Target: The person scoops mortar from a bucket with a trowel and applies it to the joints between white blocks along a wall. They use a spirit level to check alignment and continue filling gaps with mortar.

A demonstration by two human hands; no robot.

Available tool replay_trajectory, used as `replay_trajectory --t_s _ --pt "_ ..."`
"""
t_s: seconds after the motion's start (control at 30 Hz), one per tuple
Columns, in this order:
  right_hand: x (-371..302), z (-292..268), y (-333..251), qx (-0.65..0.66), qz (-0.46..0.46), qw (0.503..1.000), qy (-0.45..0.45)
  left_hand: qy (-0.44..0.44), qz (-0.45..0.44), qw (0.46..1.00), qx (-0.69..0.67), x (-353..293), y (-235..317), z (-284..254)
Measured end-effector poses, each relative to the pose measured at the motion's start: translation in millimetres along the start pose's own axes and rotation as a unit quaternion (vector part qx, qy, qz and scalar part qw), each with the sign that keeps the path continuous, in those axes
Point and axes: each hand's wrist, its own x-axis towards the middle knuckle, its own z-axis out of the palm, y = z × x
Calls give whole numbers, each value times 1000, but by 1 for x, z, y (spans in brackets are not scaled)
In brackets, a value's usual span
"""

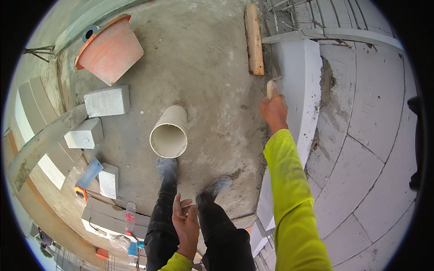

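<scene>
My right hand (274,111) is closed round the pale handle of a trowel (272,88). The trowel's metal blade is low and partly lost against the end of a long white block (296,63) at the foot of the wall. A wooden plank (254,40) lies just beyond the hand. My left hand (186,226) hangs in front of my legs, its fingers loosely bent and apart, with nothing visible in it. Ahead of my left boot stands a cream plastic pipe piece (174,126), its round mouth facing me.
On the right rises a wall of pale blocks (348,167) with mortar smears. Rebar (334,13) sticks out at the far right. Leftward are an orange tub (110,52), several white blocks (107,100), a blue-bladed handsaw (90,174) and a plastic bottle (130,217).
</scene>
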Motion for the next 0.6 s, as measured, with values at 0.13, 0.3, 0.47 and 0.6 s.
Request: replay_trajectory --t_s 0.13,0.3,0.47,0.6 --pt "18 -37 -13 -154 -81 983 -51 -37 -20 999 3 -2 -2 8" --pt "52 -43 -30 -206 -95 973 -40 -73 -48 996 4 -4 -7 7" --pt "64 -43 -55 -277 -105 951 -88 -61 -33 997 -37 -1 -12 3" --pt "70 -43 -73 -284 -96 942 -150 -58 -33 996 -57 -1 -15 0"
